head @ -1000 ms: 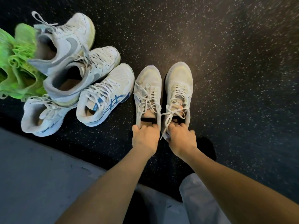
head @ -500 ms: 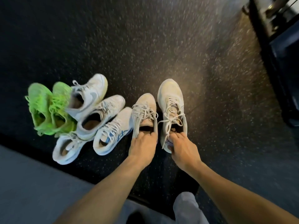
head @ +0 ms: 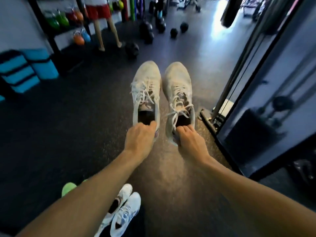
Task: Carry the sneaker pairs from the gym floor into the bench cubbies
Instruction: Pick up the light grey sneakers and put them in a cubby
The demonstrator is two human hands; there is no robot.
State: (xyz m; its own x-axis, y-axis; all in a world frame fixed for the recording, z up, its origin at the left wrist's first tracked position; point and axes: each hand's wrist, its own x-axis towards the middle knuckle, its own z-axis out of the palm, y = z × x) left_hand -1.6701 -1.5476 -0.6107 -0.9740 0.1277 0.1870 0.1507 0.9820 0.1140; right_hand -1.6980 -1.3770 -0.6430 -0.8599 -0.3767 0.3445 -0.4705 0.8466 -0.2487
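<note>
The left hand grips the heel collar of 1 worn white lace-up sneaker, fingers curled over the rim into the opening; the right hand does the same with the matching white lace-up sneaker. Both grips are clamped on the heels, and the 2 shoes hang side by side, toes pointing away, clear of the dark speckled rubber gym floor. No bench cubbies show in this view, so the pair is in mid-carry, I judge, with the destination somewhere out of sight

Risks from here:
- The hold is only at the back rim of each shoe, so a swing could let a heel slide out of the fingers
- Loose white laces dangle from the right-hand shoe and could catch on the black metal frame of the cable machine close on the right
- Dark round weight balls lie scattered ahead, a trip hazard if the route runs that way
- Underfoot, white sneakers with blue trim and a neon green shoe lie just below the left forearm; a careless step could kick them apart and split the pairs
</note>
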